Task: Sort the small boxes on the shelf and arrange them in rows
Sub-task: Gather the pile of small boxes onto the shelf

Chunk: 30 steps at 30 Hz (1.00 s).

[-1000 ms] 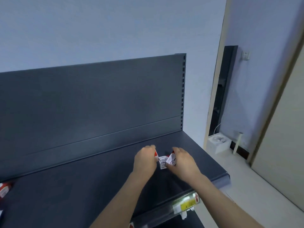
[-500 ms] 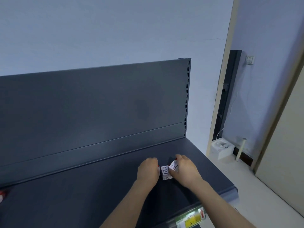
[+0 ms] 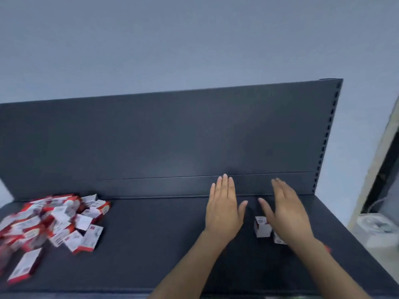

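Right of centre on the dark shelf (image 3: pixel 151 244), a white box (image 3: pixel 262 228) stands upright. A second box (image 3: pixel 279 240) sits just beside it toward the lower right, half hidden under the right hand (image 3: pixel 287 214). The pair looks like the start of a row, set near the shelf's right end so the line can grow leftward; that is a reading, not a thing shown.

Both hands hover flat with their backs up, and neither grip is on anything. The left hand (image 3: pixel 223 209) has its fingers straight and close together with the thumb out, and it is apart from the boxes. The right has straight fingers, its thumb reaching toward the white box. Whether the right palm touches the second box cannot be told. Hands held like this, one to each side, suit letting go of stood boxes without knocking them, or squaring them up. A speck of red shows past the right wrist, too small to name.

At the left edge of the frame lies the heap of boxes (image 3: pixel 58 219), red and white, tumbled at all angles, with one apart at the lower left. It is well apart from the two standing boxes, so nearly all the sorting appears to lie ahead. Behind everything rises the back panel (image 3: pixel 172 137), against which a rear row could be butted.
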Each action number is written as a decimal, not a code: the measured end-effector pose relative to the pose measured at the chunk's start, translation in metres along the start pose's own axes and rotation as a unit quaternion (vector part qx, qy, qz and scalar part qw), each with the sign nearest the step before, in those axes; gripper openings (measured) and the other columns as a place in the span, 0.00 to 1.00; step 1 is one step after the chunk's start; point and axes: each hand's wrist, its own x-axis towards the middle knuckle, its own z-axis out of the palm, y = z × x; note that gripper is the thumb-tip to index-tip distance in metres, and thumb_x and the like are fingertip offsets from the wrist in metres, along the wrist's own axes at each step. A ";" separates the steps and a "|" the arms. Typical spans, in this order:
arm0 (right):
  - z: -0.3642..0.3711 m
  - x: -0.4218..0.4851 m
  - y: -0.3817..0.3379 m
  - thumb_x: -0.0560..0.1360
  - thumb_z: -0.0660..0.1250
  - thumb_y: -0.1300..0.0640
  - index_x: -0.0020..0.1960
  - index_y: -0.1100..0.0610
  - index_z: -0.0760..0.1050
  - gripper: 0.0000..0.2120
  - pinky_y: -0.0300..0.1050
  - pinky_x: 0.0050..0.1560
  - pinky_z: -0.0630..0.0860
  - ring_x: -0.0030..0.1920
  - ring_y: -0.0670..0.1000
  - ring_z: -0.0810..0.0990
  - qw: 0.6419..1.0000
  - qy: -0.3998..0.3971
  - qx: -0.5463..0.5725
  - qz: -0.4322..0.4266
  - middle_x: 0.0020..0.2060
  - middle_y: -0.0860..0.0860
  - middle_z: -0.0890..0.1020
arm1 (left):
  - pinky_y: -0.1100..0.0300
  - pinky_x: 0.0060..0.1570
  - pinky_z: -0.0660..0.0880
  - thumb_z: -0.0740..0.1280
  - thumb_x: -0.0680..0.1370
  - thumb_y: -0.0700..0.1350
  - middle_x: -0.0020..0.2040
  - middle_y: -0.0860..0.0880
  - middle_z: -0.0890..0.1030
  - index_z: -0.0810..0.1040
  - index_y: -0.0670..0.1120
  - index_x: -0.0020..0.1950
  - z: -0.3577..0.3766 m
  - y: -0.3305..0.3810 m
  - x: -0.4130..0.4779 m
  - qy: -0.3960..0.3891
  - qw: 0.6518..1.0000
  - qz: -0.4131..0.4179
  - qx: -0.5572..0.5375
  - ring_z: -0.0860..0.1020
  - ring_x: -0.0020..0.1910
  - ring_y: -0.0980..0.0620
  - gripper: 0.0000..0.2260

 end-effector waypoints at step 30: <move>0.180 -0.022 -0.451 0.79 0.59 0.49 0.76 0.58 0.51 0.31 0.41 0.74 0.54 0.76 0.49 0.55 0.953 -0.195 0.114 -0.204 0.75 0.51 0.58 | 0.59 0.75 0.45 0.57 0.81 0.52 0.78 0.44 0.53 0.50 0.40 0.77 -0.145 -0.428 -0.147 -0.013 0.978 -0.206 0.035 0.50 0.77 0.49 0.29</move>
